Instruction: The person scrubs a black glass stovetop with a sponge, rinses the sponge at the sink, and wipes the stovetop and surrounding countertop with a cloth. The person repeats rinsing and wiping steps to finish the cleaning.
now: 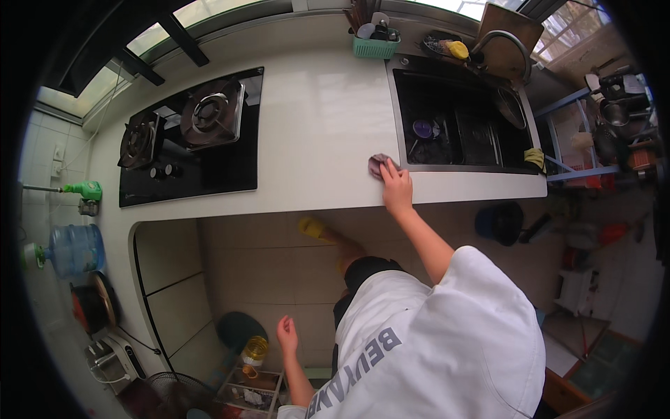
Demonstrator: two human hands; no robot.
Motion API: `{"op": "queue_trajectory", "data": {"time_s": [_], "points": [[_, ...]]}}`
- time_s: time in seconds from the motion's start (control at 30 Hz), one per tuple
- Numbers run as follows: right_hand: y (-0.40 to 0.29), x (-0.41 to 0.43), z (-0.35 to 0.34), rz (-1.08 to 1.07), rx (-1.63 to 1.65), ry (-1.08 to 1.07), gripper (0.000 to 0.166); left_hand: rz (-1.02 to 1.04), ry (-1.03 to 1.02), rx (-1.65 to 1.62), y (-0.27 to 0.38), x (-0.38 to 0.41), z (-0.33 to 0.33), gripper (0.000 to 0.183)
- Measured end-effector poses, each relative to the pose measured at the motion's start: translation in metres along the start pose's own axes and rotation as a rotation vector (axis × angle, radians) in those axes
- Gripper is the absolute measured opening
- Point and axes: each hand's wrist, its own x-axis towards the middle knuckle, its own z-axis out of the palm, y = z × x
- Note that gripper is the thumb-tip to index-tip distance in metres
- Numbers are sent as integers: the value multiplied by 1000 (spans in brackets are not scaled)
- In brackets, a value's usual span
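My right hand presses a crumpled greyish-purple cloth onto the white countertop, close to the front left corner of the dark sink. Fingers lie over the cloth's right side. Lower down, my left hand hangs over the floor, away from the counter, with its fingers loosely curled; whether it holds anything cannot be made out. A purple round item lies in the sink's left part.
A black gas hob is set in the counter at left. Along the back stand a green utensil basket and a curved tap. A yellow-green cloth hangs at the sink's right edge. A shelf rack stands at right.
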Motion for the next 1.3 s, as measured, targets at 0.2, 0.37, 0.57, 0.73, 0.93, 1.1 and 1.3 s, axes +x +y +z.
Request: {"op": "queue_trajectory", "data": {"time_s": [0.2, 0.37, 0.57, 0.73, 0.93, 1.1, 1.3], "points": [[-50, -40, -20, -39, 65, 36, 45, -65, -198, 57, -93, -52, 51, 30], [-37, -6, 12, -126, 88, 87, 42, 29, -380, 299, -35, -25, 73, 32], [75, -12, -12, 104, 12, 135, 38, 112, -220, 322, 36, 14, 57, 31], [244, -34, -48, 371, -89, 40, 42, 205, -279, 473, 101, 10, 89, 31], [474, -71, -97, 545, 129, 86, 38, 272, -312, 469, 170, -1, 177, 31], [560, -79, -144, 719, 22, 226, 37, 360, -367, 515, 281, -33, 274, 32], [421, -72, -113, 450, 105, 52, 39, 594, -460, 548, 449, -51, 415, 31]]}}
